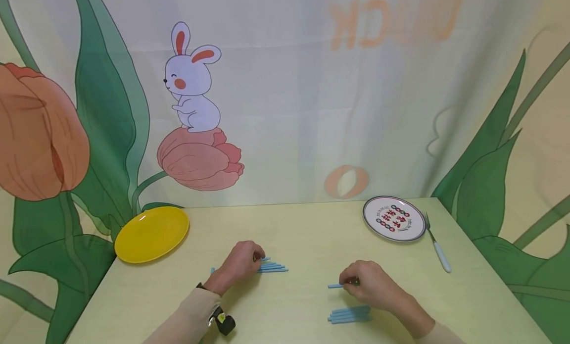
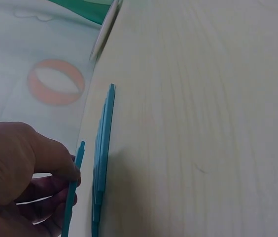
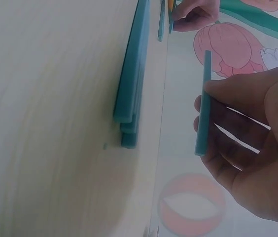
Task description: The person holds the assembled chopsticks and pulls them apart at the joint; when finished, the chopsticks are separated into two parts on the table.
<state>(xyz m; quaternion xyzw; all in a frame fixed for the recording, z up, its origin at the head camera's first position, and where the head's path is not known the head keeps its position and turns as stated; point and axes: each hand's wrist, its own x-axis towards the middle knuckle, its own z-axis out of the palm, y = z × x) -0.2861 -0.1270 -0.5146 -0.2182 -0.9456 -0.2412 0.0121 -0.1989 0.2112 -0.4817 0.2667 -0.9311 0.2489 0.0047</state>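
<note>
Between thumb and fingers, my left hand [image 1: 242, 261] pinches a thin blue stick [image 2: 71, 195] at the left-middle of the table. Right beside those fingers lies a group of similar blue sticks [image 1: 273, 268], partly hidden behind the hand in the head view. My right hand [image 1: 374, 284] holds another blue stick [image 3: 204, 111] by thumb and fingertips, raised over the table. Nearer to me, just below that hand, a small stack of blue sticks [image 1: 349, 315] lies roughly side by side, with ends slightly uneven.
A yellow plate [image 1: 151, 235] sits at the back left corner of the table [image 1: 285, 235]. At the back right are a white plate with red print [image 1: 394, 219] and a fork [image 1: 438, 250] with a pale handle. A printed curtain [image 1: 285, 111] hangs behind the table.
</note>
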